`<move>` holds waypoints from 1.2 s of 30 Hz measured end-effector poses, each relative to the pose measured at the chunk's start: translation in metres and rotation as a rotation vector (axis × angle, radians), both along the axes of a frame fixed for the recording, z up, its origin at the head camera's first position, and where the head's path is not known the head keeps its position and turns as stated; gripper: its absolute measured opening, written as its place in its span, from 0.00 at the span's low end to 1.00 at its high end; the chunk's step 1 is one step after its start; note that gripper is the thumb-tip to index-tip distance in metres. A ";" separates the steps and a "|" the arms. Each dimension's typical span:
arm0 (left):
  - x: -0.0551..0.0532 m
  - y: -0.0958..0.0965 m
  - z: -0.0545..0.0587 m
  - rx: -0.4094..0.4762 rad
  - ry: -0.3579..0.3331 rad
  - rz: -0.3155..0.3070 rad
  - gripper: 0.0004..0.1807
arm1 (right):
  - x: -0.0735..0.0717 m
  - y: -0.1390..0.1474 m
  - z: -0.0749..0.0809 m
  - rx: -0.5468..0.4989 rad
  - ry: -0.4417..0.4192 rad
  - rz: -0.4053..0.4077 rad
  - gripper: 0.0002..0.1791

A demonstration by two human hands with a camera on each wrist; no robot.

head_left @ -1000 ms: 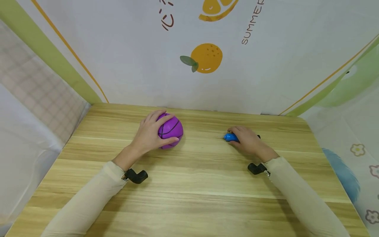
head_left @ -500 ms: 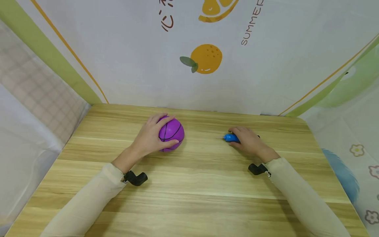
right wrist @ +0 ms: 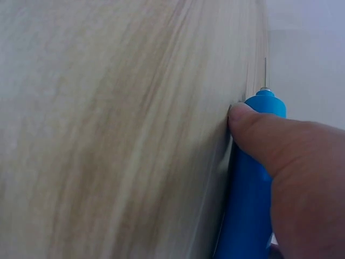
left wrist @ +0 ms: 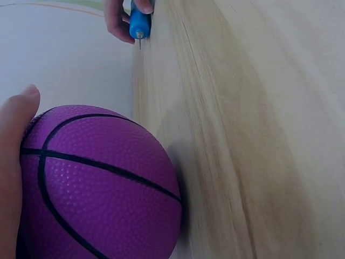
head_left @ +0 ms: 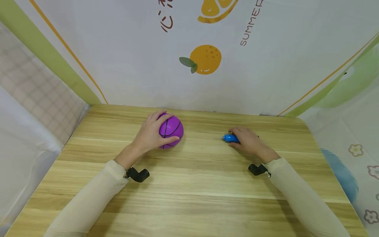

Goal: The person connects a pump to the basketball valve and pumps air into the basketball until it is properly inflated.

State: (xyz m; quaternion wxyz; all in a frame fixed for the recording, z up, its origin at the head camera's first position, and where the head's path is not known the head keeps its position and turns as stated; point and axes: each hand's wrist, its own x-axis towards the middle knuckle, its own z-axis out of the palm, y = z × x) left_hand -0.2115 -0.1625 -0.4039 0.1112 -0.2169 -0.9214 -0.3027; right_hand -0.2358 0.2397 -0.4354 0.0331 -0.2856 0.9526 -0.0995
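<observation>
My left hand (head_left: 149, 133) grips a small purple basketball (head_left: 173, 130) with black seams from its left side, fingers over the far side and thumb along the near side. Up close in the left wrist view, the pebbled ball (left wrist: 108, 183) sits at the tabletop. To the right, my right hand (head_left: 247, 140) grips a blue ball pump (head_left: 230, 138), its thin metal needle (head_left: 219, 138) pointing left toward the ball. Thumb and fingers wrap the pump's blue barrel (right wrist: 245, 205) in the right wrist view. The pump's rear is mostly hidden under the palm.
Both hands work over a wood-grain table (head_left: 192, 184). A white cloth (head_left: 133, 65) printed with oranges hangs behind its far edge. A black wrist mount (head_left: 138, 174) sticks out beside the left sleeve, another mount (head_left: 257, 169) beside the right one.
The ball has shifted slightly toward me and then back, and its seams have turned a little under my left hand. My right hand and the pump have hardly moved.
</observation>
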 end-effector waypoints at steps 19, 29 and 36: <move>0.005 -0.001 0.002 -0.034 0.030 -0.028 0.47 | 0.002 0.009 0.003 0.007 0.000 -0.017 0.32; 0.010 -0.007 0.009 -0.021 0.057 -0.060 0.46 | 0.003 0.018 0.015 0.018 0.015 -0.037 0.33; 0.009 -0.021 0.019 -0.049 0.062 -0.051 0.42 | 0.004 0.033 0.033 0.006 -0.007 -0.057 0.34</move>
